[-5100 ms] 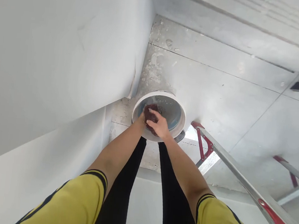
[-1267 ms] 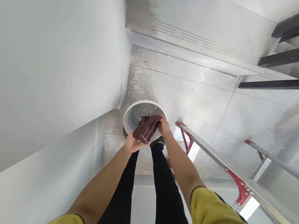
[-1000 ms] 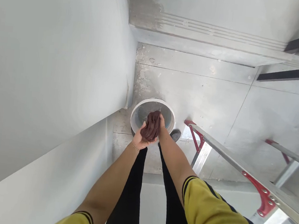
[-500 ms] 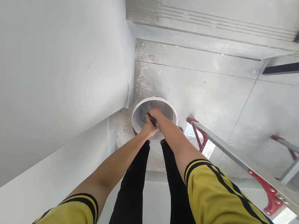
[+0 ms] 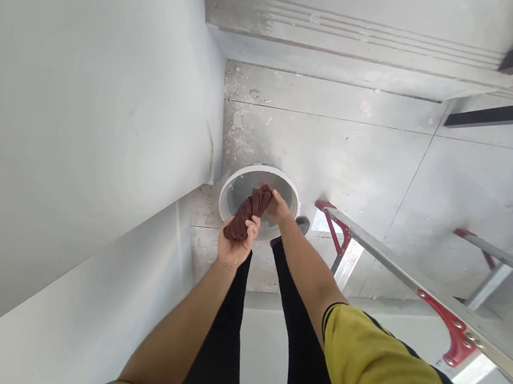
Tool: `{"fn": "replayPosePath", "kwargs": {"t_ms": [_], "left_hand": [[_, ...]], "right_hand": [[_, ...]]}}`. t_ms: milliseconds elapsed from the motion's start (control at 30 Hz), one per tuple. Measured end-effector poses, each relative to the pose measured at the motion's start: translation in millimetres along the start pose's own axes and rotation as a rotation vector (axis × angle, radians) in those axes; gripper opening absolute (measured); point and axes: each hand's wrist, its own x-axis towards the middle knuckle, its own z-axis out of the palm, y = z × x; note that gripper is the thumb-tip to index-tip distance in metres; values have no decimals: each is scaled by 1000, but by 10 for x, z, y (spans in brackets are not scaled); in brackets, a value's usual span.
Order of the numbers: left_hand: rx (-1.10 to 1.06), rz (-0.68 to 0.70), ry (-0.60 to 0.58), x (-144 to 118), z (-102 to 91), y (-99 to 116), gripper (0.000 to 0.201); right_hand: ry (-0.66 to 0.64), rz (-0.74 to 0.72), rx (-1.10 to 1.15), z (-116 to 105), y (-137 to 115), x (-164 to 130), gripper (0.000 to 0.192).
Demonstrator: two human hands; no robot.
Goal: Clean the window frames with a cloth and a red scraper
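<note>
Two hands clench one twisted maroon cloth [image 5: 249, 213] above a white bucket [image 5: 232, 184]: the left hand [image 5: 235, 243] grips its near end, the right hand [image 5: 277, 207] its far end. Right of the grip slants a ladder [image 5: 395, 271].

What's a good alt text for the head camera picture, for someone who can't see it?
Seen from above, a person's left hand and right hand grip a twisted dark red cloth over a white bucket on a grey tiled floor. A ladder stands to the right, a pale wall to the left.
</note>
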Motion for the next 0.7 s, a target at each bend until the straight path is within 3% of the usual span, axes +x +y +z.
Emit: {"fn": "replayPosePath", "kwargs": {"t_ms": [67, 133, 267, 400, 567, 700], "left_hand": [[-158, 72, -27, -102, -1, -204, 34], [-181, 164, -30, -148, 15, -342, 35], [155, 282, 81, -177, 46, -328, 33], [529, 71, 169, -183, 15, -109, 45], [581, -227, 89, -58, -40, 88, 27], [869, -277, 140, 127, -72, 140, 20]], "right_hand": [[-51, -75, 192, 90, 168, -69, 63], [-42, -142, 270, 216, 203, -123, 69], [-73, -61, 86, 379, -74, -245, 55], [-58, 160, -118, 443, -311, -284, 32], [-39, 521, -376, 527, -335, -98, 14], [-52, 463, -741, 614, -373, 89, 18]]}}
